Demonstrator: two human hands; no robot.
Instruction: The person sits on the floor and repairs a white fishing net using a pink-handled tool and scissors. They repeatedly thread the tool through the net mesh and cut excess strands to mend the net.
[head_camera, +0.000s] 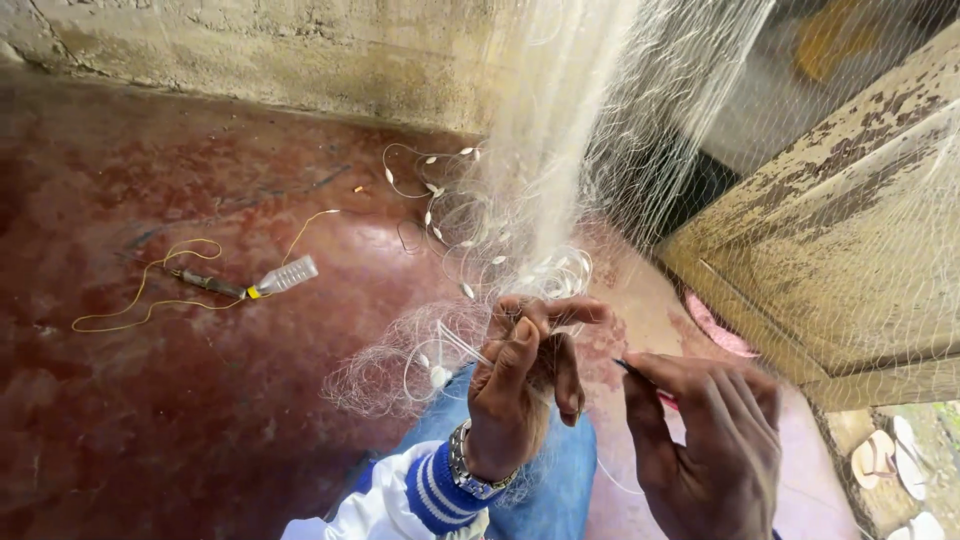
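While left hand (525, 385) pinches fine white net (560, 200) mesh just above its fingers & right hand (705, 440) beside it grips a thin dark needle tool (640, 375), loose mesh w/ floats could prob snag, tangling the strands.

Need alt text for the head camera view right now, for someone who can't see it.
Two bare hands work on a fine white fishing net hanging over a dark red floor: the left hand pinches the mesh, and the right hand holds a thin dark tool toward it. A small plastic bottle and yellow cord lie on the floor.
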